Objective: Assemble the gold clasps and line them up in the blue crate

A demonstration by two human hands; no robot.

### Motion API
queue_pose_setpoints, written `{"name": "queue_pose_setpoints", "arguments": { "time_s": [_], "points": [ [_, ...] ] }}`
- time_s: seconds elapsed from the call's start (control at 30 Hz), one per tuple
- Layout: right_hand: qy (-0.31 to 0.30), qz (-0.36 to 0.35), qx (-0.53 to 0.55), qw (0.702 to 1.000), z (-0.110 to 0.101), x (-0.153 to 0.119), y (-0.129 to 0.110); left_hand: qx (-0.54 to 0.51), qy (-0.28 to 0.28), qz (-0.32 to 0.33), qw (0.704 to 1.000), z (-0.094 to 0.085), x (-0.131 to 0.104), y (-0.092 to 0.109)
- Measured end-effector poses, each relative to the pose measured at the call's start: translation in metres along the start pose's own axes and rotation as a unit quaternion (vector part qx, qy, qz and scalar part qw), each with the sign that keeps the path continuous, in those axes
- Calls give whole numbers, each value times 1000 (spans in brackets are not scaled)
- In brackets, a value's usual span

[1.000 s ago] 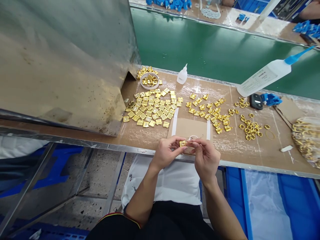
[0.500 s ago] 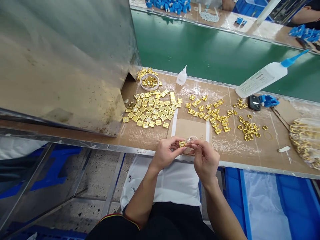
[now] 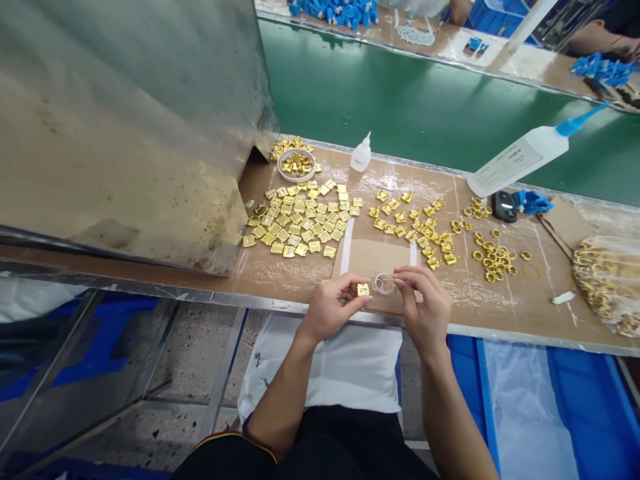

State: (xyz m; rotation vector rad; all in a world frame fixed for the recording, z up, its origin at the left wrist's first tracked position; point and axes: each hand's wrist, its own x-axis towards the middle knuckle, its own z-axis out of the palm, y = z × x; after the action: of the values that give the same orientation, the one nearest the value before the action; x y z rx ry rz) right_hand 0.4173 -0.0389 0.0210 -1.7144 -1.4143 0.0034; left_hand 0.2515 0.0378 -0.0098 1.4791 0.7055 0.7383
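Gold-coloured square fitting is sitting at the R edge of the L hand, pinched btwn thumb & finger. The R hand is pinching a thin stick, its long axis running roughly L–R, free end pointing L over a small clear dish. That dish is lying btwn the hands, near both; the fitting is staying clear of the stick, L of the R hand. Gold rings are lying beyond & R of the R hand.
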Motion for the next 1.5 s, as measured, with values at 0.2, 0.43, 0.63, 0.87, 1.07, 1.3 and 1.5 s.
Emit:
{"name": "queue_pose_setpoints", "arguments": {
  "time_s": [0.2, 0.43, 0.63, 0.87, 1.07, 1.3, 1.5],
  "points": [
    [-51, -18, -24, 998, 3, 2, 5, -13, -4, -17, 1000, 0, 0, -1],
    [-39, 26, 13, 999, -3, 2, 0, -15, -5, -22, 1000, 1, -1, -1],
    [-11, 132, 76, 988, 0, -3, 4, -9, -2, -13, 1000, 0, 0, 0],
    [50, 171, 185, 966, 0, -3, -12, -10, -7, -16, 1000, 0, 0, 0],
    [-2, 177, 223, 959, 3, -7, -31, -31, -14, -27, 999, 1, -1, -3],
    [-28, 177, 212, 961, 9, -11, -31, -29, -21, -18, 999, 0, -1, -3],
    [-29, 166, 189, 967, 11, -11, -32, -16, -17, -10, 1000, -1, -1, -2]
  ]
}}
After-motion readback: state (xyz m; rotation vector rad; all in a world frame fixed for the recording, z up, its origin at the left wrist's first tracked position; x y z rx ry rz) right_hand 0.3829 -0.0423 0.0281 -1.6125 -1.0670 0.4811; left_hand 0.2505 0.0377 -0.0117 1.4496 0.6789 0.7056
